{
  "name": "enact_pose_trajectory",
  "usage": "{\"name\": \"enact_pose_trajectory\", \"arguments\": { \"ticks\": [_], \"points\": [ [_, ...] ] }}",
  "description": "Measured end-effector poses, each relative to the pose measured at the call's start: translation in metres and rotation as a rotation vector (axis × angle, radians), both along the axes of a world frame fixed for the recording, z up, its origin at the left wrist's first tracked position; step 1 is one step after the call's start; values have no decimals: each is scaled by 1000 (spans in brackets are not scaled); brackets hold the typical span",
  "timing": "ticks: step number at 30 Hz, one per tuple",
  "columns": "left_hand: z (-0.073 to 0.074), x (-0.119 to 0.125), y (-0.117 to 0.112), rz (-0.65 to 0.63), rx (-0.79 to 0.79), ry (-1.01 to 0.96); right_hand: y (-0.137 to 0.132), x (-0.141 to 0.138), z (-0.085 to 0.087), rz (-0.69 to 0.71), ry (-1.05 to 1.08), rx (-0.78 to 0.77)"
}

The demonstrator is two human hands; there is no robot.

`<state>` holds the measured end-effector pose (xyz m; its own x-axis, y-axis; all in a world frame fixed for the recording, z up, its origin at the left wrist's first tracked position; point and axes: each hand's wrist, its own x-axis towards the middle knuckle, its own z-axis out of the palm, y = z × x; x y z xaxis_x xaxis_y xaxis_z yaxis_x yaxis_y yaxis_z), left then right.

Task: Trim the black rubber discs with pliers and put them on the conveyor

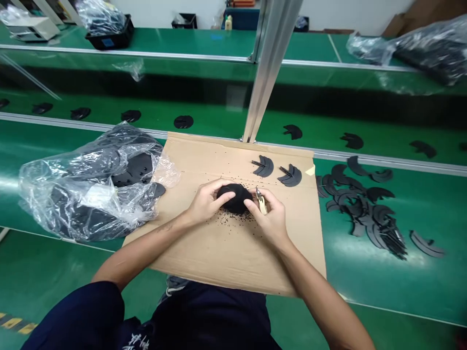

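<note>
My left hand (206, 200) and my right hand (269, 218) meet over a sheet of brown cardboard (226, 253). Both are closed on a round black flat part (235, 198) held just above the cardboard. My right hand also grips a small metal tool with a pale handle (260, 200), its tip at the part's right edge. Tiny black crumbs are scattered on the cardboard under and around the part. Two black crescent-shaped pieces (264, 166) (290, 176) lie on the cardboard just beyond my hands.
A clear plastic bag of black parts (91, 187) lies at the left. A heap of black crescent offcuts (368, 209) sits on the green table at the right. Black parts (183, 121) lie spaced along the green belt beyond an aluminium post (268, 68).
</note>
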<state>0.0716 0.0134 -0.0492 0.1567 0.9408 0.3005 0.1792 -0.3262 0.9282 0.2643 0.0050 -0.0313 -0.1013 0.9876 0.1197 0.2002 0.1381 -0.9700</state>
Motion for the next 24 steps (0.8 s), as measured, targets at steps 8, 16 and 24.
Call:
{"name": "enact_pose_trajectory", "arguments": {
  "ticks": [8,16,24],
  "points": [
    [-4,-3,-6,-2,61,26,10,-10,-6,88,-26,-4],
    [-8,-4,-13,43,161,-20,-4,-7,-13,78,-39,205],
    [-7,-9,-13,6,309,87,-5,-5,-14,115,-127,344]
  ]
}}
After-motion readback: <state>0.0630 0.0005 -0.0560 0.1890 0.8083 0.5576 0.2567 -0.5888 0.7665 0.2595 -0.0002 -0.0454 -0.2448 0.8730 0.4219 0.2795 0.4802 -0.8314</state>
